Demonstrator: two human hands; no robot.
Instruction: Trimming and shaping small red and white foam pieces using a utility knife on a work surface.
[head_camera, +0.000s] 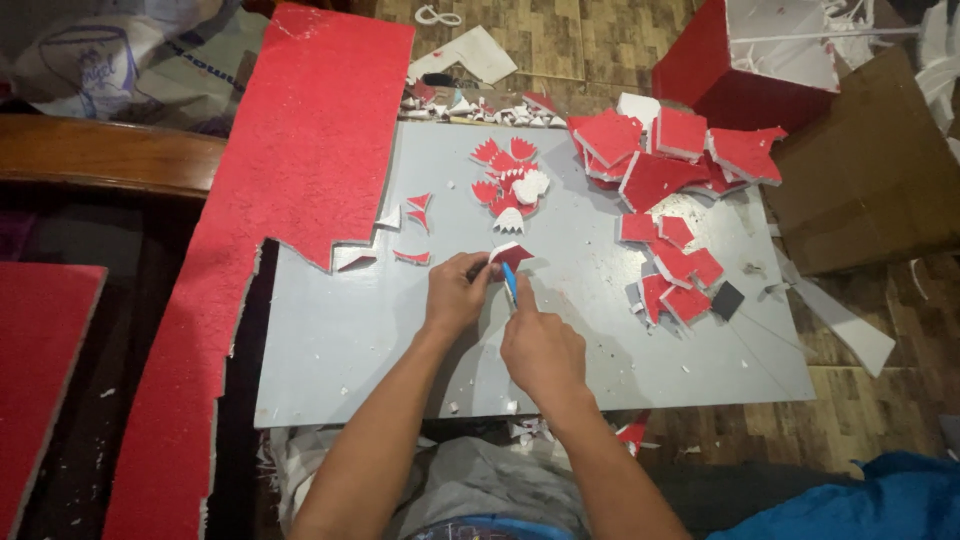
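My left hand (456, 292) pinches a small red-and-white foam piece (511, 254) against the grey board (340, 340). Just right of it, my right hand (541, 346) grips a blue-handled cutter (509, 283) whose tip meets the piece's lower edge. Beyond the hands lies a cluster of cut petal-shaped red pieces (508, 183). A few small red offcuts (416, 212) lie to the left of the cluster.
A long red foam sheet (290, 180) with a jagged cut edge overlaps the board's left side. A heap of red foam scraps (672, 170) fills the board's right. A cardboard box (870, 170) and a red box (740, 60) stand beyond. Wooden furniture (110, 155) is at left.
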